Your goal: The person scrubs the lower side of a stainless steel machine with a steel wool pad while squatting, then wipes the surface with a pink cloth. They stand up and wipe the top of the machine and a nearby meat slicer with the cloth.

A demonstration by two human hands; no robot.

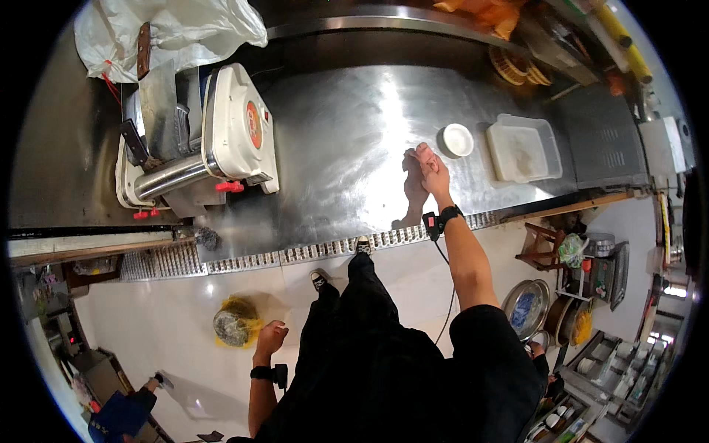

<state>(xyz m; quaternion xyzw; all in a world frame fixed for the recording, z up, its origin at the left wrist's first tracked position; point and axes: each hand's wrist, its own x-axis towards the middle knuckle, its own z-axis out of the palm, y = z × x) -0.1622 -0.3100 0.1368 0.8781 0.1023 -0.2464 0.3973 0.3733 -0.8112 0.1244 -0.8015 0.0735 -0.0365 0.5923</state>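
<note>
My right hand is over the steel worktop, its fingers closed around a small pink piece that looks like raw meat. The fingers partly hide the piece. Just beyond and to the right of this hand stands a small white bowl. Farther right is a translucent plastic tub with a stained bottom. My left hand hangs low at my side above the floor, loosely curled, with nothing visible in it. Below it on the floor lies a yellow net or bag around a round bundle.
At left on the worktop stands a white machine with a steel roller and red knobs; cleavers stand in it. A white plastic bag lies behind. A slotted metal drain strip runs along the front. Another person is at lower left.
</note>
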